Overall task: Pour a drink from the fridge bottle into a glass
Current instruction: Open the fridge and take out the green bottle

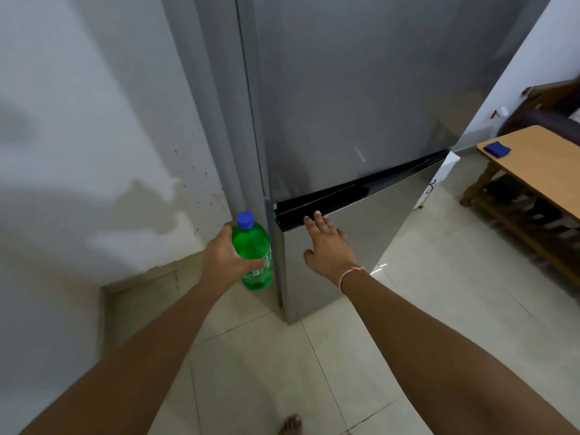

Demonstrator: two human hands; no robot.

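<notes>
One green plastic bottle with a blue screw cap (pixel 251 253) is in view, along with two bare hands and one tall grey metal fridge (pixel 345 105) with two doors, an upper and a lower, both closed. No glass shows anywhere in the head view.

To the right stands one light wooden table with a slatted lower shelf (pixel 539 161), and on its near corner lies one small blue cloth (pixel 497 149). Behind the table a dark wooden seat with purple cushions (pixel 546 111) is partly cut off by the frame edge. A stained white wall (pixel 88 136) fills the left side, and pale floor tiles (pixel 439 277) run beneath everything. The toes of one bare foot (pixel 290 423) show at the bottom edge.

The fridge's left front corner stands just beside the bottle, on its right.

The left hand (pixel 224 255) grips the bottle around its upper body, fingers wrapped behind it and thumb across the label side; the bottle is upright, cap on, held above the floor. The right hand (pixel 328 243), a pale thread bracelet (pixel 351 273) on its wrist, lies flat with straight fingers against the lower door, fingertips reaching the dark handle groove (pixel 361 191) between the two doors.
</notes>
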